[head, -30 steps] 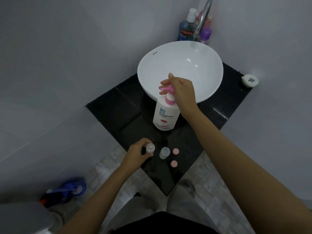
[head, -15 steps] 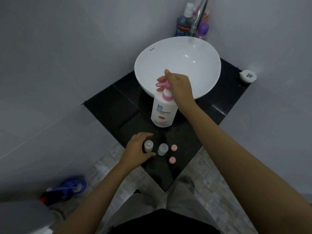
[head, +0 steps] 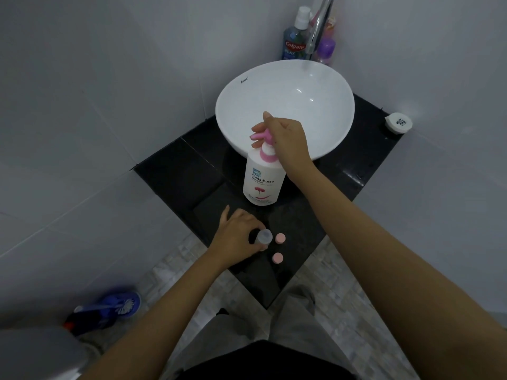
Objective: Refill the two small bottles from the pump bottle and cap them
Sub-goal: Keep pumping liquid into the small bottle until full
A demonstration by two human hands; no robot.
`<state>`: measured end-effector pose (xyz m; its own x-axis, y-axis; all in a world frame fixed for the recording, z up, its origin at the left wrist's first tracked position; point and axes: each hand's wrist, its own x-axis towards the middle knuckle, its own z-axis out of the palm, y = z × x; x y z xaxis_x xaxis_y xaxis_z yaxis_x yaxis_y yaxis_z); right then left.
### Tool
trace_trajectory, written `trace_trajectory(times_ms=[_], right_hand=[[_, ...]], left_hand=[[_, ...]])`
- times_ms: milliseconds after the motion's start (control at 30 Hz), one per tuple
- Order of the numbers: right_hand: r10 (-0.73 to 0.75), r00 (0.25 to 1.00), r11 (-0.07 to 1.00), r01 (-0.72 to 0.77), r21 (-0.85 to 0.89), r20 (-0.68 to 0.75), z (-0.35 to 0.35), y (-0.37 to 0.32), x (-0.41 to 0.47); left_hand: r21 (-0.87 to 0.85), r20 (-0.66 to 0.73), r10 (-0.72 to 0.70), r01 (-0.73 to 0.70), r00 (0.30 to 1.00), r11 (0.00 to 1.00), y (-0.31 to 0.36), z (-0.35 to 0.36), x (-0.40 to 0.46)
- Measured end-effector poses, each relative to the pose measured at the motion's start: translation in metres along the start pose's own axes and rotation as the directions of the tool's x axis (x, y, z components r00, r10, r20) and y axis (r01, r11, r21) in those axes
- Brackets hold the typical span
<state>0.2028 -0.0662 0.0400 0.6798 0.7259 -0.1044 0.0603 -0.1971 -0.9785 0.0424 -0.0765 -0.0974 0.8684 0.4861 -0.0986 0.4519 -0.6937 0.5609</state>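
Note:
A white pump bottle [head: 262, 182] with a pink pump stands on the black counter [head: 175, 165] in front of the basin. My right hand [head: 288, 141] grips its pink pump head, with the nozzle sticking out to the left between my fingers. My left hand [head: 237, 233] curls its thumb and fingers round a small clear open bottle [head: 264, 236] standing near the counter's front corner. The other small bottle is hidden, probably under that hand. Two pink caps [head: 280, 238] [head: 277, 258] lie just right of the bottle.
A white basin [head: 285, 86] fills the back of the counter, with a tap [head: 318, 26] and several toiletry bottles [head: 295, 37] behind it. A small white container [head: 397, 122] sits at the far right corner. A blue brush [head: 118, 304] lies on the floor at the left.
My left hand has let go of the first small bottle and shifted right onto the clear one beside it. My right hand stays on the pump head.

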Motion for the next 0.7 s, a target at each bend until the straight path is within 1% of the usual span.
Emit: trace_trajectory(times_ms=[67,133,167,233,267,333,400,500,700], right_hand=[[0.001,1.0,1.0,-0.001,0.001,0.001,0.0,0.0,0.001],[-0.001,1.0,1.0,0.001,0.0,0.007,0.0,0.001,0.002],[0.002,1.0,1.0,-0.002,0.007,0.013,-0.001,0.001,0.003],[0.008,1.0,0.999,-0.009,0.038,0.028,-0.004,0.001,0.004],[0.005,0.999,0.999,-0.006,0.049,0.034,-0.005,0.0,0.005],[-0.009,0.999,0.998,0.007,0.064,0.039,-0.007,-0.002,0.007],[-0.012,0.999,0.997,0.009,0.071,0.041,-0.006,-0.005,0.009],[0.019,0.998,0.998,-0.022,0.055,0.054,-0.003,-0.008,0.011],[0.058,0.996,0.998,-0.058,0.001,0.064,0.003,-0.005,0.011]], left_hand=[[-0.045,-0.026,-0.014,0.013,1.0,0.999,0.003,-0.003,0.0],[-0.19,-0.082,-0.044,0.028,0.996,0.981,0.006,-0.01,-0.001],[-0.303,-0.105,-0.081,0.045,0.991,0.952,0.007,-0.016,-0.002],[-0.502,-0.15,-0.158,0.063,0.976,0.863,0.009,-0.031,-0.003],[-0.56,-0.198,-0.19,0.048,0.962,0.827,0.009,-0.039,-0.003],[-0.619,-0.296,-0.231,-0.002,0.927,0.785,0.007,-0.058,0.001],[-0.616,-0.358,-0.251,-0.025,0.9,0.787,0.005,-0.079,0.008],[-0.542,-0.418,-0.244,-0.025,0.875,0.84,0.002,-0.101,0.019],[-0.422,-0.463,-0.154,-0.065,0.873,0.904,0.0,-0.112,0.034]])
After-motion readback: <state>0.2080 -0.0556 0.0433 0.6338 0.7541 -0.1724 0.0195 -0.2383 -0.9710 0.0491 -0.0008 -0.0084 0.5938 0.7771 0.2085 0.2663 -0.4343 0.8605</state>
